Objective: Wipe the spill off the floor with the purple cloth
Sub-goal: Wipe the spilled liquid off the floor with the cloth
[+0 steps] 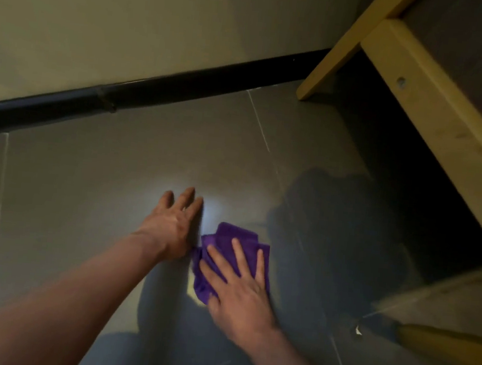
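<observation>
A crumpled purple cloth (229, 240) lies on the grey tiled floor (115, 175) near the middle of the view. My right hand (237, 289) presses flat on the cloth with its fingers spread. My left hand (175, 220) rests flat on the bare floor just left of the cloth, fingers apart, holding nothing. A small pale patch (192, 291) shows at the cloth's lower left edge; I cannot tell whether it is the spill. A bright reflection (208, 208) gleams on the tile above the cloth.
A black skirting board (141, 103) runs along the pale wall (131, 22) at the back. A wooden frame (419, 112) with a leg (329, 63) overhangs the floor at the right. A small white scrap (358, 331) lies at the lower right.
</observation>
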The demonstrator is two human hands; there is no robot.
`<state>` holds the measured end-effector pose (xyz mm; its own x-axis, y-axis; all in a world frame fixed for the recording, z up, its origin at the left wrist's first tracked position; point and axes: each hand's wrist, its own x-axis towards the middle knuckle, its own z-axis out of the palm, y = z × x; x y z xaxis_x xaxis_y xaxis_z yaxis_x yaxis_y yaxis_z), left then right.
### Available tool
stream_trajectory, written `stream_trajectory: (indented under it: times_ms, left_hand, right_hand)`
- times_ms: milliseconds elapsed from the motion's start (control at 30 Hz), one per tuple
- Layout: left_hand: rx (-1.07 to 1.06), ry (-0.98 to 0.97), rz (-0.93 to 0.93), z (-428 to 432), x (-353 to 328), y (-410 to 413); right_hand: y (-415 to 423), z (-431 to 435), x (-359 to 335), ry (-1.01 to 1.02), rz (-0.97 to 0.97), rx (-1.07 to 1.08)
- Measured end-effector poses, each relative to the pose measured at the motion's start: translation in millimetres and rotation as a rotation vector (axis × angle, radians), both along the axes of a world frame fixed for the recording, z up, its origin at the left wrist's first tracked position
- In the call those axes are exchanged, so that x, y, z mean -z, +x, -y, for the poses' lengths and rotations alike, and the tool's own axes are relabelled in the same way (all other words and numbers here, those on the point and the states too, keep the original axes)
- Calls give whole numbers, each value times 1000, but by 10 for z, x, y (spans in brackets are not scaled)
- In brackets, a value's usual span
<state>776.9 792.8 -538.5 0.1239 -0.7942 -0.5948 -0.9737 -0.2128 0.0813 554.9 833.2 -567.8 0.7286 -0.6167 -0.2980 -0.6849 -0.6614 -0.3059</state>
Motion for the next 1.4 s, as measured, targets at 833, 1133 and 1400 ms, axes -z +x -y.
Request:
stream_trajectory:
  times_ms: [833,1133,1400]
  left_hand:
    - [-27,28,-22,-5,-69,-471]
    - [-34,34,-45,-22,-87,-443]
    - [-8,56,-19,-11,-64,-451]
  right_hand:
    - [-128,1284,-19,-29,-61,493]
    - [-498,1746,62,-120,-100,346]
    - [141,1191,-39,-48,-85,374]
